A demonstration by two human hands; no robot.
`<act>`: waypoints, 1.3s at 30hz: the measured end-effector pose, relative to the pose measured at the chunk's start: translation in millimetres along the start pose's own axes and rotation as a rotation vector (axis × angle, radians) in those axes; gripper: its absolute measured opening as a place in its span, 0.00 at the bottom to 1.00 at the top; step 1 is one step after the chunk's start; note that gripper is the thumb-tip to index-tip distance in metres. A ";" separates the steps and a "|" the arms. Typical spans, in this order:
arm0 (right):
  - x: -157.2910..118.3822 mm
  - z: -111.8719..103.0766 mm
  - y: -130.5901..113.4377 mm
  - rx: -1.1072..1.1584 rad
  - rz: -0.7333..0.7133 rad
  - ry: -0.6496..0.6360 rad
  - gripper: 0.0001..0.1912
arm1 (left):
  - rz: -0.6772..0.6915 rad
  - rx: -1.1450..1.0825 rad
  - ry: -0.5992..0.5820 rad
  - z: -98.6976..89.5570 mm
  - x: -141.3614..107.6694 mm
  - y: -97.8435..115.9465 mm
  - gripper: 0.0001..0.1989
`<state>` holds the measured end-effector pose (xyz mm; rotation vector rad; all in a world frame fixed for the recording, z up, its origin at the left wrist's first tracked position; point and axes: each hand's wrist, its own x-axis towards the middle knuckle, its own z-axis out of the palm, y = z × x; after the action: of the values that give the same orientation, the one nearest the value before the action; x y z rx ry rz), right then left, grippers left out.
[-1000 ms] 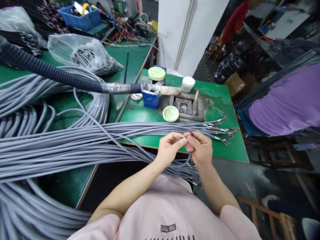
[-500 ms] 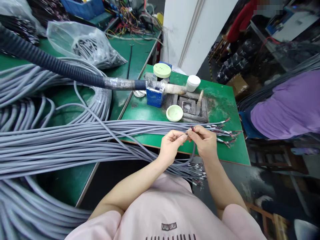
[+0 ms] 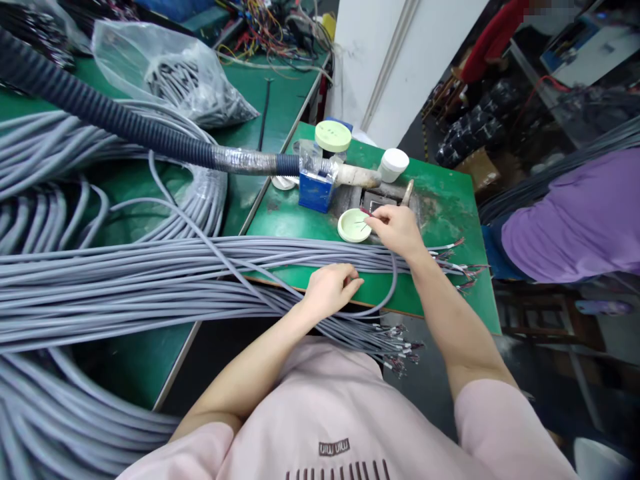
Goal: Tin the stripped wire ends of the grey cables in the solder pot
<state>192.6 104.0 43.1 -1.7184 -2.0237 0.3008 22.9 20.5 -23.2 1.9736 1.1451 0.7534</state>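
Observation:
Pinched in my right hand (image 3: 397, 230) is the end of a grey cable (image 3: 394, 277), its thin wires pointing left over a shallow pale-green dish (image 3: 351, 227). Whether the wire tips touch the dish is not clear. My left hand (image 3: 331, 288) rests near the front edge of the green table (image 3: 440, 303), beside the grey cable bundle (image 3: 280, 252); its thumb is apart from the curled fingers and nothing shows in it. Behind my right hand sits a dark metal frame (image 3: 420, 207), partly hidden, with a stick (image 3: 408, 193) leaning on it.
A ribbed hose (image 3: 165, 143) runs to a blue block (image 3: 316, 191). Behind stand a green-lidded jar (image 3: 333, 137) and a white tub (image 3: 393, 165). Grey cable coils (image 3: 205, 200) cover the left. A person in purple (image 3: 575, 213) is at the right.
My right hand has moved away from my left, forward to the dish, taking the cable end with it. My left hand has let go and drawn slightly left. The camera view has shifted a little.

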 end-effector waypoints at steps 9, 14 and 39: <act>24.0 15.6 -12.3 -0.459 0.027 -0.317 0.14 | 0.024 0.086 0.007 2.6 -0.1 -14.6 0.08; 25.4 21.9 -12.9 -0.545 0.015 -0.350 0.15 | 0.022 0.083 -0.001 2.5 -0.1 -15.6 0.08; 53.3 -5.4 66.6 -0.679 0.157 -0.220 0.18 | 0.002 -0.082 -0.069 -8.7 6.0 -22.0 0.08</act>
<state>247.3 168.0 28.6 -2.3360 -2.3198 -0.1887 8.5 36.0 -35.4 1.9177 1.0556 0.7164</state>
